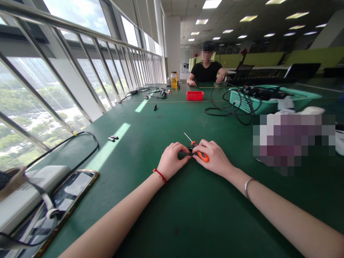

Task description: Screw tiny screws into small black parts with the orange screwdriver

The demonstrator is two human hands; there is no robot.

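Observation:
Both hands meet over the middle of the green table (161, 211). My left hand (173, 157) pinches one side of a small black part (190, 149), too small to name. The fingers of my right hand (213, 157) reach the other side of that part. Within the right hand lies a screwdriver (202, 156) with an orange and black handle, its thin metal shaft pointing up and to the left. Some of the handle and much of the black part are hidden by my fingers. Small black pieces (113, 138) lie farther left on the table.
A teal basket (298, 96) with dark items and cables stands at right, behind a blurred-out bundle (292, 139). A red tray (195, 95) sits ahead, near a jar (174, 80). Across the table sits a person (206, 71). A phone (77, 186) lies at left.

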